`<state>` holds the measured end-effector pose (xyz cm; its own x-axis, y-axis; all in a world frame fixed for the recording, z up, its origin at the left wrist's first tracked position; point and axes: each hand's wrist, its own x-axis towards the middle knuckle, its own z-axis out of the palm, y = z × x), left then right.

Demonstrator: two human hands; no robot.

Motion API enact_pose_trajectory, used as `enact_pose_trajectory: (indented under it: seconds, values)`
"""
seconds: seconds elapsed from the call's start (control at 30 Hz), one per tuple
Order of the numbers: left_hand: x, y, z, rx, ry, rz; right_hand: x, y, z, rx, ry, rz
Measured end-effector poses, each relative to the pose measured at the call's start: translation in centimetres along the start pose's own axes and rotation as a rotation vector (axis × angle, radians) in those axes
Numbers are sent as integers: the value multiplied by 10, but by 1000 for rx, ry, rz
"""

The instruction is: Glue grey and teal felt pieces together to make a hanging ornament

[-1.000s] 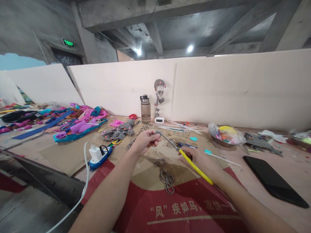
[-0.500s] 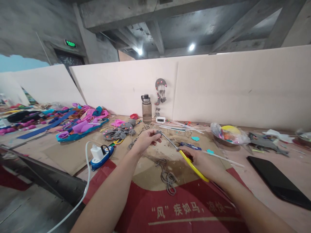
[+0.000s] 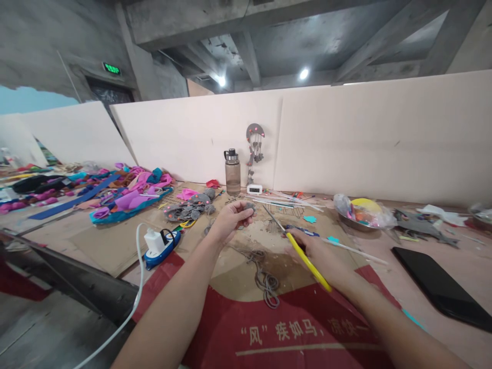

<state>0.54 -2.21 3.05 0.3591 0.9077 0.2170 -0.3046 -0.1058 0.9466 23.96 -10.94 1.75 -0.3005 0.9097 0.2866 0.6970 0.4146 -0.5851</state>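
Nearest to you, on the red-printed cardboard [image 3: 230,323], lies a loose gray cord [image 3: 266,279]. Beyond it, your right hand [image 3: 326,256] is curled around a yellow-handled tool [image 3: 309,264], pliers or scissors, I cannot tell; its metal tip points near the small gray piece [image 3: 250,206], apart from it. Your left hand [image 3: 232,220] pinches this piece. I judge that you are working on it; a next contact calls for steady aim, away from your fingers. Farther stands a water bottle [image 3: 232,178], near a crescent-shaped ornament [image 3: 253,131].
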Motion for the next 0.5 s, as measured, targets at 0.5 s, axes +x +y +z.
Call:
enact_pose_trajectory:
  seconds: [0.5]
  values:
    - [19,-16,-18,66,261,52,3,0,15,-155,-21,201]
